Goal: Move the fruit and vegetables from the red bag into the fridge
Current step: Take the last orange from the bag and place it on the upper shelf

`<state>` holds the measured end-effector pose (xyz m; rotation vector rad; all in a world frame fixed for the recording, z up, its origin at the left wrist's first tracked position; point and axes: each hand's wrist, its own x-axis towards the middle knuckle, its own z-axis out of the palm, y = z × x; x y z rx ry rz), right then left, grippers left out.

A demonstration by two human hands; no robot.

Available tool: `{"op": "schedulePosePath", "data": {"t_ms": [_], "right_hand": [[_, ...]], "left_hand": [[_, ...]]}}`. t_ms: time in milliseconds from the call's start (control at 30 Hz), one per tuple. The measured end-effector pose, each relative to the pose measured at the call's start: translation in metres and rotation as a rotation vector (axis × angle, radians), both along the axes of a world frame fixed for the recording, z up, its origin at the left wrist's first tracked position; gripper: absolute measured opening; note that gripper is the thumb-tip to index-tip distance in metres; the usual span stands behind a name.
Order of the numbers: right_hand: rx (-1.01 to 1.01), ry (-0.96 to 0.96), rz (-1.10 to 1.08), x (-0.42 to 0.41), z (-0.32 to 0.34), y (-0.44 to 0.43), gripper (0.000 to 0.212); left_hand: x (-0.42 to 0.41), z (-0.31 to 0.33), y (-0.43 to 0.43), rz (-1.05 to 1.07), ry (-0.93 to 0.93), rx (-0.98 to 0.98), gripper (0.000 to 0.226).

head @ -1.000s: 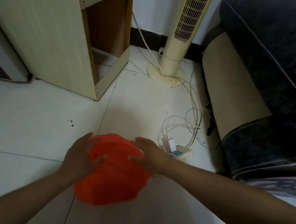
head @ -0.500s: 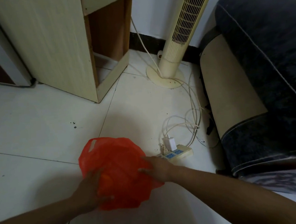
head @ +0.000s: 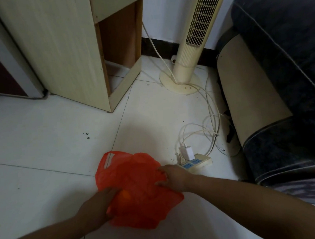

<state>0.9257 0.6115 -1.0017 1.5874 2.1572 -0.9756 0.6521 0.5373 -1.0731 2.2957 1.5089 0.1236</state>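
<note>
A red plastic bag (head: 135, 180) lies on the white tiled floor in the lower middle of the head view, one handle loop showing at its far left. An orange fruit (head: 126, 194) shows through the plastic near the bag's left side. My left hand (head: 97, 207) grips the bag's near left edge, fingers curled over it beside the fruit. My right hand (head: 172, 176) pinches the bag's right edge. Part of a white fridge (head: 9, 60) with a dark red front stands at the far left.
A pale wooden cabinet (head: 64, 51) stands beyond the bag. A cream tower fan (head: 189, 51) rises at the back. A power strip (head: 195, 162) with a charger and loose white cables lies just right of the bag. A dark sofa (head: 281, 92) fills the right side.
My left hand slid from the bag's top left to its near left edge and closed on it. The bag flattened onto the floor. My right hand stayed on its right edge.
</note>
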Motion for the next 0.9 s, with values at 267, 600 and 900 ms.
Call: {"op": "schedulePosePath", "data": {"t_ms": [267, 600, 900], "right_hand": [[0.046, 0.093, 0.0, -0.007, 0.004, 0.003, 0.059], [0.24, 0.217, -0.037, -0.03, 0.007, 0.024, 0.057], [0.201, 0.28, 0.08, -0.059, 0.0, 0.041, 0.057]], "left_hand": [[-0.009, 0.022, 0.024, 0.18, -0.057, -0.105, 0.068], [-0.02, 0.024, 0.004, 0.108, -0.032, -0.332, 0.104], [0.002, 0.023, 0.011, 0.453, -0.26, -0.309, 0.089]]}}
